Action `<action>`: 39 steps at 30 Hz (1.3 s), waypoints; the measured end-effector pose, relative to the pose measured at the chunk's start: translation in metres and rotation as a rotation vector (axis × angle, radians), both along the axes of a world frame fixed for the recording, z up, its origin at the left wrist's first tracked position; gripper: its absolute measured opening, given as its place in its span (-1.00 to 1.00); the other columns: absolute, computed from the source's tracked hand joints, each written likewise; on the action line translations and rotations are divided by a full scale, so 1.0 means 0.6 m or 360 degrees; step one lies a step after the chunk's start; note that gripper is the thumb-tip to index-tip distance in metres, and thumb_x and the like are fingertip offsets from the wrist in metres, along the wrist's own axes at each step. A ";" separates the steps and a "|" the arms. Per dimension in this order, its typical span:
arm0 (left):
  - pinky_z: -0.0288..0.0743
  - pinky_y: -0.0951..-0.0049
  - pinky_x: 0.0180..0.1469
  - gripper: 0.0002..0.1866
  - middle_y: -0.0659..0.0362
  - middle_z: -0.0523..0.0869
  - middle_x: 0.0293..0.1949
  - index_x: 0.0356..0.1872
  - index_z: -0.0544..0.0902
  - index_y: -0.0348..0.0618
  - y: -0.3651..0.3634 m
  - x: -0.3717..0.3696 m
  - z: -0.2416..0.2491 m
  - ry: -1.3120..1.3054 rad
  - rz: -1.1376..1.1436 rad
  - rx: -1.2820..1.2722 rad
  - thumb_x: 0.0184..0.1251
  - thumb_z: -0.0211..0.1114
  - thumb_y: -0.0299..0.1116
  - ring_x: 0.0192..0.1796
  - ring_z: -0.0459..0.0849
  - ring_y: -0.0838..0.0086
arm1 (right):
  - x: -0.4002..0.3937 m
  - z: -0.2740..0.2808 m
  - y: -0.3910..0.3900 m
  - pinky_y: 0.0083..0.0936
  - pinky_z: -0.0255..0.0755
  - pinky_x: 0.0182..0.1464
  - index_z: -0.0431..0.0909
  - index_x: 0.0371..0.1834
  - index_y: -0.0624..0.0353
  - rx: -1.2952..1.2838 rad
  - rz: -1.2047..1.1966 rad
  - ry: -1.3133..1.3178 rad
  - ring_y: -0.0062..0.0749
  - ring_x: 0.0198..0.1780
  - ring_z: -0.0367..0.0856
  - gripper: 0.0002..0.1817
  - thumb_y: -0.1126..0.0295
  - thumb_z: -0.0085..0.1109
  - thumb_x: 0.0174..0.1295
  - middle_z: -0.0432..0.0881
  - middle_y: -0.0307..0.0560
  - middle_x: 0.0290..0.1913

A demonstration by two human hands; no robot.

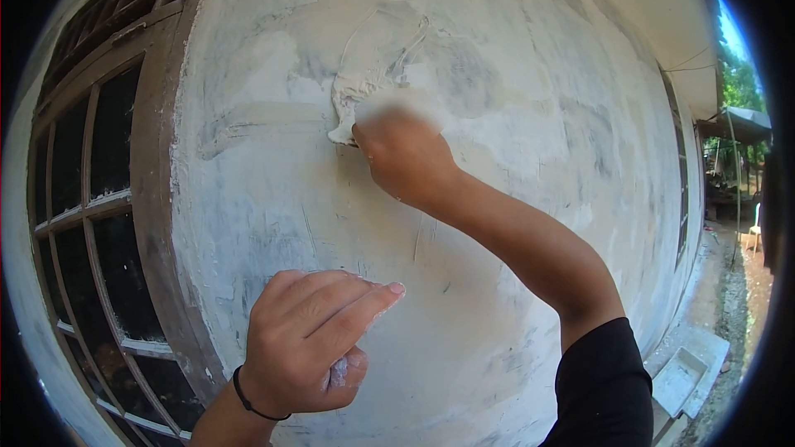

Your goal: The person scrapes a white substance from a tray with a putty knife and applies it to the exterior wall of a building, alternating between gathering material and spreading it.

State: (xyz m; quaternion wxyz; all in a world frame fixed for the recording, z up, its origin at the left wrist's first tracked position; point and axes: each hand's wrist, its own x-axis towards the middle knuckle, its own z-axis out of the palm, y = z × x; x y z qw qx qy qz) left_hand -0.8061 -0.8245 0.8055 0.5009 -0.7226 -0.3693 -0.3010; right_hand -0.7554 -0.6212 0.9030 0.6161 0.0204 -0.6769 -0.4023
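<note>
Near the upper middle of the wall (513,223), my right hand (406,149) is closed in a fist on a flat, putty-covered tool (342,136). Only its left end shows; the hand hides the rest, and part of the hand is blurred. Thick wet putty (368,83) lies in ridges just above and left of this hand. Lower down, my left hand (310,339) is curled in front of the wall, with white residue on the fingertips. Something whitish grey (338,372) shows between its thumb and fingers, too hidden to name.
A brown wooden window frame (157,132) with dark panes borders the wall on the left. At lower right outside stands a pale, dusty tray-like basin (683,377). A narrow path (729,306) runs beside the wall, with trees (737,74) beyond.
</note>
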 end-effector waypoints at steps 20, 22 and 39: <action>0.36 0.42 -0.32 -0.53 0.11 0.69 -0.32 -0.15 0.64 -0.20 -0.031 0.025 0.003 0.0005 0.0013 0.0035 -0.25 0.06 -0.54 -0.27 0.65 0.37 | 0.144 0.126 -0.044 -0.31 0.49 -0.15 0.53 0.00 0.28 -0.1043 0.0331 0.0073 0.07 -0.29 0.58 -0.56 0.52 0.01 -0.04 0.62 0.27 -0.28; 0.38 0.42 -0.31 -0.53 0.11 0.69 -0.32 -0.16 0.64 -0.20 -0.033 0.026 0.001 -0.0015 -0.0004 0.0045 -0.26 0.05 -0.54 -0.27 0.65 0.36 | 0.133 0.129 -0.045 -0.30 0.49 -0.15 0.53 -0.01 0.29 -0.1063 0.0332 0.0071 0.07 -0.29 0.58 -0.57 0.52 0.01 -0.04 0.62 0.26 -0.29; 0.37 0.39 -0.29 -0.52 0.10 0.67 -0.37 -0.21 0.66 -0.22 -0.086 0.016 -0.006 -0.0149 0.0157 0.0171 -0.33 0.03 -0.54 -0.29 0.64 0.33 | 0.114 0.158 -0.078 -0.30 0.49 -0.23 0.57 -0.29 0.35 -0.0975 0.0661 0.0103 -0.01 -0.31 0.60 -0.73 0.44 0.04 -0.05 0.64 0.19 -0.37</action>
